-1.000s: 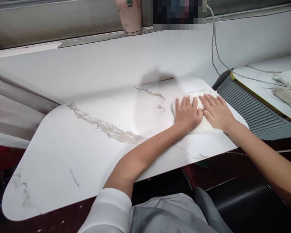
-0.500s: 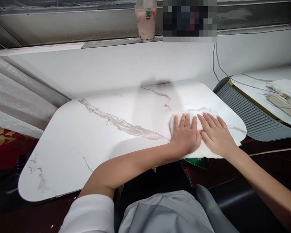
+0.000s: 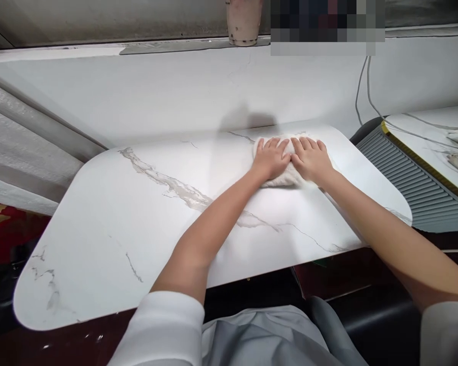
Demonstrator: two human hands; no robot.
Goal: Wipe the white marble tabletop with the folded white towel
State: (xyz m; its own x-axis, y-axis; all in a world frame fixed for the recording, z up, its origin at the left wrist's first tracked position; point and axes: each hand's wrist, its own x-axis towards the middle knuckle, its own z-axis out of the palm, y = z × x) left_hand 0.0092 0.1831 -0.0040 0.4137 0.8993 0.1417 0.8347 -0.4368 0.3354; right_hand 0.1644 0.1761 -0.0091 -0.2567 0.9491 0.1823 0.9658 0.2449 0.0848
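A white cloth (image 3: 284,180) lies bunched on the marble-patterned white tabletop (image 3: 95,213), close to its back edge. My left hand (image 3: 272,160) presses on the cloth's left part, fingers stretched forward and lying flat. Beside it, my right hand (image 3: 312,158) rests flat on the right part, fingers extended and slightly spread. The two thumbs meet or nearly meet over the middle. Most of the cloth is hidden beneath my hands.
A cup with a pink drink (image 3: 244,23) stands on the window ledge behind the table. Cables (image 3: 368,91) hang down the white wall at right. A second table with a ribbed grey side (image 3: 416,178) adjoins at right. A pale curtain (image 3: 23,147) hangs at left.
Both hands have slid the cloth away from the table's front edge towards the back and slightly left. The cloth looks more bunched. The camera view has tilted down a little.
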